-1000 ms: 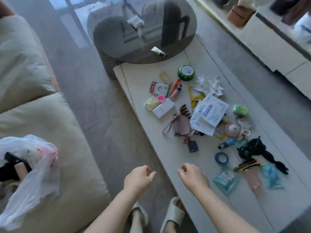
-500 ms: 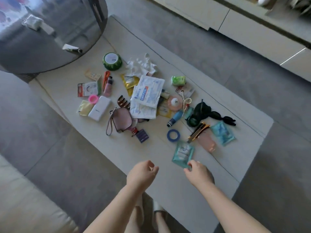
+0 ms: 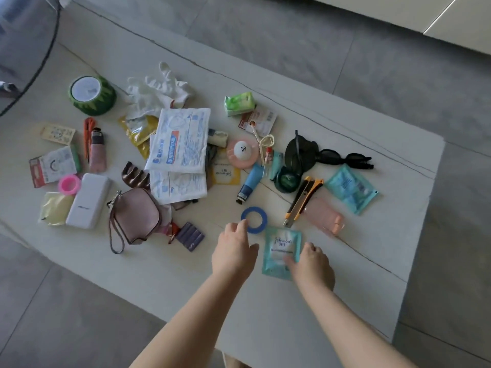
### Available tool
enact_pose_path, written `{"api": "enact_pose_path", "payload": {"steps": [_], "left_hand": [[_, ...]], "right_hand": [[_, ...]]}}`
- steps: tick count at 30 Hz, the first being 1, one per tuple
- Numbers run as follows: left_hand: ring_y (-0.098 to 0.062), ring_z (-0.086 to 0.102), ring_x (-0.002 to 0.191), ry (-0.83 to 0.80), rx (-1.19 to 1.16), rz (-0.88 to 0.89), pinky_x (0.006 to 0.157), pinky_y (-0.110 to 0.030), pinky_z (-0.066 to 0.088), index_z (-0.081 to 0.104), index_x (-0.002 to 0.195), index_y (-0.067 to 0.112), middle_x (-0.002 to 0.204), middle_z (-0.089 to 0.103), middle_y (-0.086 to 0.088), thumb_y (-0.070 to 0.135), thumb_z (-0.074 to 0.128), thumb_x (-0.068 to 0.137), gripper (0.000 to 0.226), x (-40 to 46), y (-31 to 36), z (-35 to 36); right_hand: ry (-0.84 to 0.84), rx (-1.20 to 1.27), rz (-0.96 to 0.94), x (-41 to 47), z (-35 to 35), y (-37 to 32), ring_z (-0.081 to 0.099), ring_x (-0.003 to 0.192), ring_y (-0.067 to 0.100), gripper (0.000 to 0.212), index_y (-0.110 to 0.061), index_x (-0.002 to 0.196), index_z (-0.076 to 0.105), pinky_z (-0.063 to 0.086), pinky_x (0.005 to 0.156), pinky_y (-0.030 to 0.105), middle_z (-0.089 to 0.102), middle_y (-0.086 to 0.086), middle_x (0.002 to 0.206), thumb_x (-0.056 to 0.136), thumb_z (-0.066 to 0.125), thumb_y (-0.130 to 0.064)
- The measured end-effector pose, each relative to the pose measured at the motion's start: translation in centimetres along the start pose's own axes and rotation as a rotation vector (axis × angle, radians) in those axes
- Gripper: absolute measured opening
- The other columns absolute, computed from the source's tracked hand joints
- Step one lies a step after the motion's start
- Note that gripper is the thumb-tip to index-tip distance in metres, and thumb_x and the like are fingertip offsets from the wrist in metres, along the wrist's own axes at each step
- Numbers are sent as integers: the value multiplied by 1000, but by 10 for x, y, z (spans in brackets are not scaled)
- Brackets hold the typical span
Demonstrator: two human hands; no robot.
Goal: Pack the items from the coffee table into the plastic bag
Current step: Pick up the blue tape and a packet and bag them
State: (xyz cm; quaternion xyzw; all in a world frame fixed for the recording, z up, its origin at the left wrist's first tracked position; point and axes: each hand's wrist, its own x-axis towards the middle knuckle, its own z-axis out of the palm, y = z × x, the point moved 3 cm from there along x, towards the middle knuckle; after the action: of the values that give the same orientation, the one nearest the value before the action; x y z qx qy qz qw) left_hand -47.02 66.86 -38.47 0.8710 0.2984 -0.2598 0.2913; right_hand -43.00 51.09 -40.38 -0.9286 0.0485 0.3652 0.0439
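Note:
Many small items lie spread over the pale coffee table [image 3: 345, 301]. My left hand [image 3: 233, 252] reaches over the table, its fingertips touching the left rim of a blue tape ring [image 3: 254, 219]. My right hand [image 3: 312, 264] rests on the lower right corner of a teal wet-wipe packet [image 3: 280, 247], which lies flat near the front edge. Just behind are a yellow utility knife [image 3: 303, 200], a pink case [image 3: 322, 217] and another teal packet [image 3: 350, 188]. The plastic bag is out of view.
Further left lie a pink pouch [image 3: 138, 215], a white power bank [image 3: 89, 200], mask packets [image 3: 180, 140], white gloves [image 3: 156, 88] and a green tape roll [image 3: 91, 95]. Black sunglasses [image 3: 342, 158] sit at the right. Grey floor surrounds the table; a glass side table [image 3: 26, 35] stands at the far left.
The view has swung from the sofa and bag to the table. Both hands have moved forward: the left to the blue ring, the right onto the teal packet.

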Motion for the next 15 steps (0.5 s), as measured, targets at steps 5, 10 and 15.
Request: {"api": "enact_pose_path", "payload": {"steps": [5,10,15], "left_hand": [[-25,37,126,59,73,24,90,-35,46,22,145,26,143,30,-3,33,60,88,69,29,3,9],[-26,30,131,38,218,69,95,-36,46,12,149,29,149,18,-7,38,63,87,81,42,8,15],[-26,35,124,21,294,72,89,-34,47,10,149,28,141,23,-9,39,63,86,83,47,13,15]], "right_hand": [[123,-12,87,8,23,-18,48,117,23,61,-12,123,39,44,88,36,47,7,126,83,57,-54],[96,119,135,12,30,-16,53,116,24,63,-13,121,36,41,92,37,52,6,128,80,66,-49],[8,338,152,10,24,-3,57,111,28,43,-12,108,40,48,79,34,57,6,121,82,68,-32]]}}
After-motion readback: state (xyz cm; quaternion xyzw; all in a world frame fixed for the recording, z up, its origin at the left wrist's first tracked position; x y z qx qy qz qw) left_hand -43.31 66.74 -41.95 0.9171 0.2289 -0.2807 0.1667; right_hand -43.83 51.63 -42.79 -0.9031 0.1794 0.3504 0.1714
